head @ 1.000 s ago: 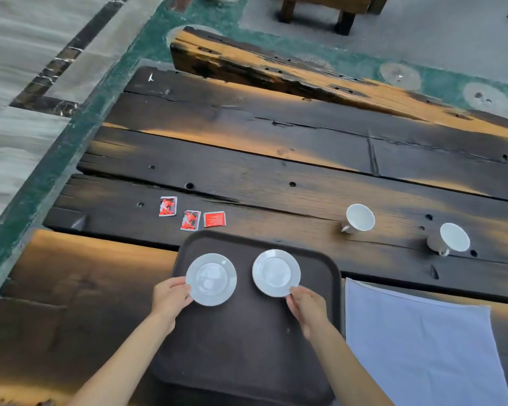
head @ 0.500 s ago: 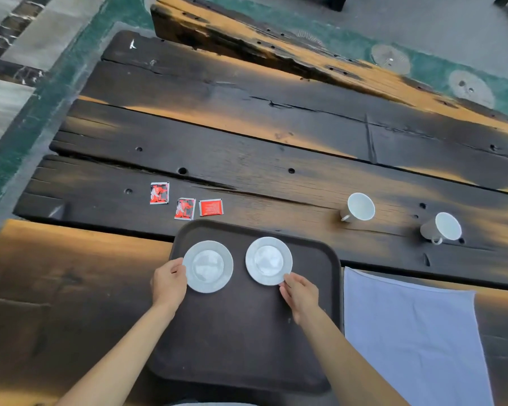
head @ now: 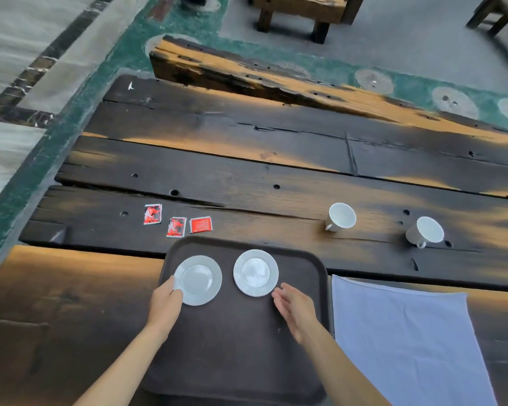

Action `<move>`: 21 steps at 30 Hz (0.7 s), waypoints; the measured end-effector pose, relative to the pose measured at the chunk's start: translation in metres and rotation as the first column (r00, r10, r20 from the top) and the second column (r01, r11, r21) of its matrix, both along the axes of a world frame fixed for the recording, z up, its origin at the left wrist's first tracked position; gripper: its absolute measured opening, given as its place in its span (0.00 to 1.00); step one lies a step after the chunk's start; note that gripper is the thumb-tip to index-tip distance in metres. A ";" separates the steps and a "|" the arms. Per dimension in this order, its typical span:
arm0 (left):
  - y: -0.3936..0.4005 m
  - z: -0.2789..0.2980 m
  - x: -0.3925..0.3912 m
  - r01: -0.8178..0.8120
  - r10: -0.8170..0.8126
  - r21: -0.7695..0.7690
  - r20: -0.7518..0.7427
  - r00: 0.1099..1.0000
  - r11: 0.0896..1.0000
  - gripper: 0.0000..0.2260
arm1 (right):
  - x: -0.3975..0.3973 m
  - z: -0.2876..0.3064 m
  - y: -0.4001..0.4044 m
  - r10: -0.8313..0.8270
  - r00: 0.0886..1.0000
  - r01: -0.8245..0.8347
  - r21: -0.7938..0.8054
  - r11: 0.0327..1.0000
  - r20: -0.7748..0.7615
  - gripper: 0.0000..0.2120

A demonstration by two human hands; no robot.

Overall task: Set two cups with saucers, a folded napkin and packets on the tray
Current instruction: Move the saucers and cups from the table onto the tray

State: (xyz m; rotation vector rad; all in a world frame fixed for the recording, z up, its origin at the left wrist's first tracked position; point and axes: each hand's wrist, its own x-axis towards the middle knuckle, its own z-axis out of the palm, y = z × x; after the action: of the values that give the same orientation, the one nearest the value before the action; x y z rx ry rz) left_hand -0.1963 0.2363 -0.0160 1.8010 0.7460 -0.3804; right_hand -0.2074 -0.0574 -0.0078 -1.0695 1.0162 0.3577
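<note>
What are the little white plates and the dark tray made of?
The two saucers look like glazed white ceramic: smooth, with a soft shine. The tray looks like dark brown plastic, matte and slightly grainy, with rounded moulded corners, though rubber-coated is possible. The left hand touches one saucer's edge.

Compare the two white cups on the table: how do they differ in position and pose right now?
The left cup lies nearer the tray, just beyond its far right corner; the right cup sits farther right, beyond the napkin. The left cup's handle shows at its lower left; the right cup's handle hangs at its near bottom edge. Both are white, look tipped with their mouths towards the camera, rest on the table, and neither is on a saucer yet.
</note>
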 end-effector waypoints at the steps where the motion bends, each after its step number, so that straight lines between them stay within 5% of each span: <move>1: -0.004 0.005 0.000 0.020 -0.020 0.030 -0.002 1.000 0.999 0.08 | 0.000 0.006 -0.007 0.003 1.000 -0.003 0.008 1.000 0.017 0.16; 6: -0.044 0.027 0.017 0.133 -0.139 0.243 0.007 0.990 0.961 0.23 | 0.000 0.034 -0.061 0.021 0.995 -0.019 -0.026 0.999 0.093 0.13; 21: -0.258 0.051 0.117 0.463 -0.503 0.226 0.168 0.848 0.857 0.17 | 0.033 0.064 -0.304 -0.232 0.962 0.252 -0.145 0.957 0.141 0.10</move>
State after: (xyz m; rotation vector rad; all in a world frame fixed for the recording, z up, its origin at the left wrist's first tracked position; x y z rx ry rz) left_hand -0.0790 -0.0214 0.0347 2.1582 0.1555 -0.4425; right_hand -0.1742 -0.3614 0.0561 -1.0830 1.0656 0.0090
